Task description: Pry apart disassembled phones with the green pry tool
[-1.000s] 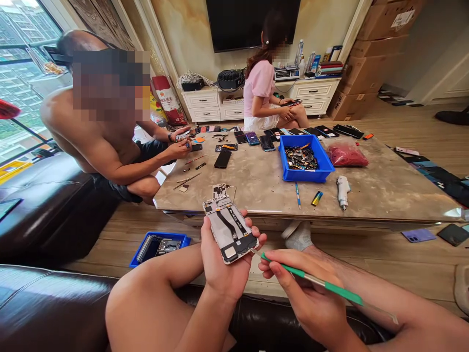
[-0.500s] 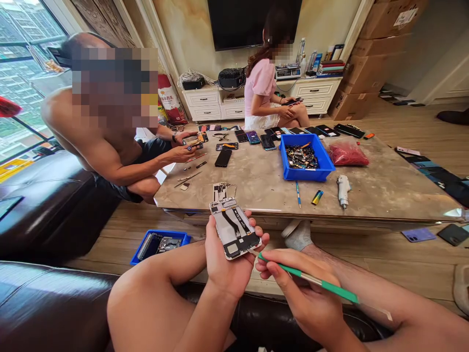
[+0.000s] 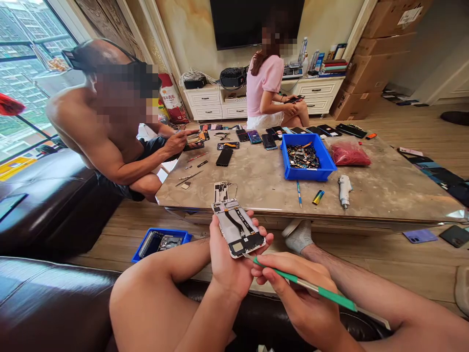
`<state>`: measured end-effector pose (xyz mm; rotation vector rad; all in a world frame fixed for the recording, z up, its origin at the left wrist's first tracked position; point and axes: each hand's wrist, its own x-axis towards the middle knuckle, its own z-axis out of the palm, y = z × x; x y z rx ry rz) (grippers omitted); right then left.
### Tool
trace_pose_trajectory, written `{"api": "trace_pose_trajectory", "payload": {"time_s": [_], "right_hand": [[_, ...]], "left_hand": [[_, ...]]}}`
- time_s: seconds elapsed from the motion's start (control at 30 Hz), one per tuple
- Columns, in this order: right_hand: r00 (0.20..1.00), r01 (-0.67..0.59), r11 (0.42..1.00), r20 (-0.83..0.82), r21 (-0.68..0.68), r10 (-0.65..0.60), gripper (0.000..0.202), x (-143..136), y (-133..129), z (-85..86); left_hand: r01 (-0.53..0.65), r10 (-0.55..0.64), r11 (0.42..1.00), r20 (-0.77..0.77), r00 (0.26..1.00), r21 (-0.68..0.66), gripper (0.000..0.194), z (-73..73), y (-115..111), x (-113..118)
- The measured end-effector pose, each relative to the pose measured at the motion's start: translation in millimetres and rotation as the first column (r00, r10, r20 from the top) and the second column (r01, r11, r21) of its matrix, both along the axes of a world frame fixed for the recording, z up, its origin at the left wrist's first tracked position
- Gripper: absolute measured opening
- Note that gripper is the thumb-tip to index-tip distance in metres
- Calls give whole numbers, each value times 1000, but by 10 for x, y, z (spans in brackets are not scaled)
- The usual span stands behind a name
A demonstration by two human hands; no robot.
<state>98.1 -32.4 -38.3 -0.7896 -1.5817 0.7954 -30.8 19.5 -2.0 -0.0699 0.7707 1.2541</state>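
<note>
Cradling an opened smartphone with a white frame, black ribbon cables and a grey inner plate, the left hand grips it from below in the centre of the frame, thumb along one side and fingertips curled over the other. The right hand, lower and to the right, grasps a slim metal pry tool with green grips like a pen, its flat tip at the phone's bottom edge. Just beyond the phone's top, a thin white panel with black patches lies at the near edge of the brown marbled counter. Right of centre on the counter stands a rectangular blue plastic bin full of small electronic parts, with a white handheld power screwdriver nearer the front edge. At upper left, a shirtless person handles a phone part.
</note>
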Motion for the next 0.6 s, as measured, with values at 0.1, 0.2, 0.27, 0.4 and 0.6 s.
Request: {"api": "trace_pose_trajectory", "payload": {"time_s": [0.1, 0.2, 0.27, 0.4, 0.6], "right_hand": [[1000, 9, 1000, 15, 13, -9, 28, -7, -4, 3], [1000, 9, 1000, 14, 22, -9, 28, -13, -6, 21], [1000, 1, 1000, 10, 25, -1, 29, -18, -6, 37], [1000, 0, 999, 23, 42, -1, 30, -28, -5, 52], [995, 67, 995, 66, 76, -72, 26, -39, -22, 54]], "left_hand": [[4, -4, 1000, -3, 1000, 5, 62, -5, -8, 9], [2, -2, 1000, -17, 1000, -2, 62, -9, -11, 12], [2, -2, 1000, -22, 1000, -6, 62, -13, -10, 14], [4, -4, 1000, -35, 999, -7, 62, -21, 1, 26], [-58, 56, 998, -96, 994, -16, 62, -28, 3, 46]]}}
